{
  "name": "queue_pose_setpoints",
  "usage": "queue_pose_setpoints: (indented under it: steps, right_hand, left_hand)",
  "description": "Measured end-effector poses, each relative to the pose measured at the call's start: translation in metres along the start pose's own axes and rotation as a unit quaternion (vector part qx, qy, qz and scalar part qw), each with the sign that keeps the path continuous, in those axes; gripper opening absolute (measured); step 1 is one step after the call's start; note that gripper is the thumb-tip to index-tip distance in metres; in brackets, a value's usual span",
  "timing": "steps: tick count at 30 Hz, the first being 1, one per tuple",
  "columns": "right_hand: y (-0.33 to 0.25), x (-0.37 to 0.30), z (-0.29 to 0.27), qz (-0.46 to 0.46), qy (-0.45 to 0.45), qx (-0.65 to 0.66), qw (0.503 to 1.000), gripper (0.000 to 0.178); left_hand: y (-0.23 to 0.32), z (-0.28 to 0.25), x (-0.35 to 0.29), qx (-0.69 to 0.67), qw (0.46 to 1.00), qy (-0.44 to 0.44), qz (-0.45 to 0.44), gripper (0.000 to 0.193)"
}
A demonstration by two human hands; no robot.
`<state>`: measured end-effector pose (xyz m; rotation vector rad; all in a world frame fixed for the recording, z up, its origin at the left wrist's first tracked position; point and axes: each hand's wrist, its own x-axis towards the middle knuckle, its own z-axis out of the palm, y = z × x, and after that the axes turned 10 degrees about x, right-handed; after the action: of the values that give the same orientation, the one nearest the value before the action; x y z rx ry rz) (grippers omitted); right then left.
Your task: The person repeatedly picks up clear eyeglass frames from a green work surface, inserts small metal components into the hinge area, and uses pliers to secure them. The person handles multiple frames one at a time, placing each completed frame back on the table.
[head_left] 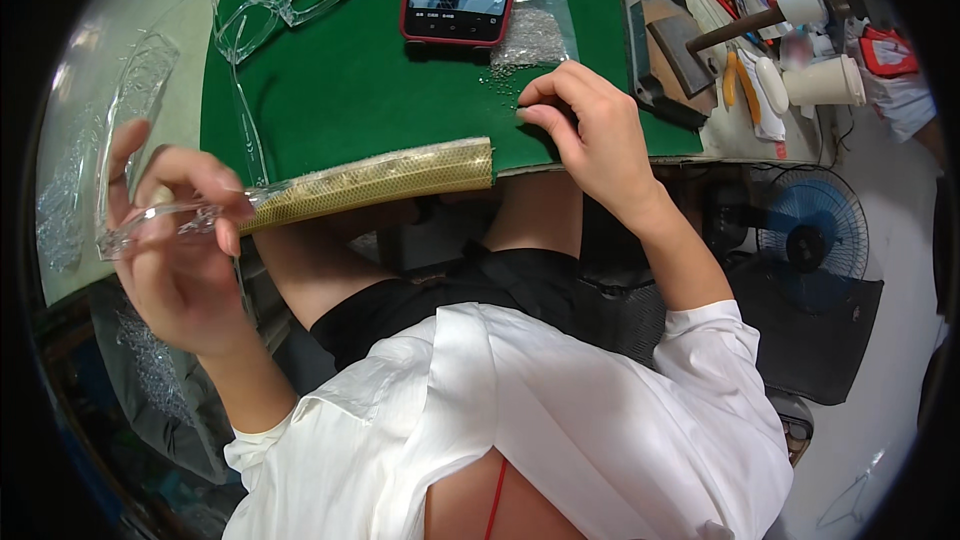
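Observation:
My left hand (180,280) is raised at the left, its fingers curled round a clear plastic eyeglass frame (128,232). Part of that frame is hidden behind the fingers. Over the green mat (370,90), my right hand (605,135) has thumb and forefinger brought together at the edge of a scatter of tiny metallic parts (505,83). Whatever lies in that pinch is too small to make out. Just beyond the scatter is a clear bag (538,30) full of similar small pieces.
A gold mesh-patterned strip (370,183) lines the table's near edge. Several clear frames (290,0) lie at the far left. A red-cased phone (460,0) stands at the back. On the right are a hand press (685,55), yellow-handled pliers (740,80), a white cup (825,82) and a fan (815,230).

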<state>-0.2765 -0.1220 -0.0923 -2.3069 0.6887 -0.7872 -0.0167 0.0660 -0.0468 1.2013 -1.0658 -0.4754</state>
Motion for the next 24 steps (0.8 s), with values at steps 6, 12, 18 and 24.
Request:
queue_pose_setpoints:
  steps: [6, 12, 18, 24]
  right_hand:
    - [-0.005, 0.010, 0.011, 0.032, 0.017, -0.051, 0.998, 0.011]
    - [-0.001, 0.008, 0.011, 0.026, 0.031, -0.058, 0.997, 0.012]
    - [-0.008, -0.002, 0.008, 0.026, 0.022, -0.030, 0.999, 0.010]
    - [-0.004, 0.000, 0.013, 0.000, 0.027, -0.076, 0.997, 0.011]
  left_hand:
    - [-0.004, 0.022, 0.003, 0.045, 0.998, -0.049, -0.005, 0.085]
    - [-0.004, 0.048, 0.003, 0.154, 0.987, 0.042, 0.016, 0.092]
    - [-0.009, 0.044, 0.002, 0.147, 0.989, 0.027, 0.015, 0.092]
    - [-0.009, 0.049, 0.002, 0.132, 0.991, 0.020, 0.019, 0.093]
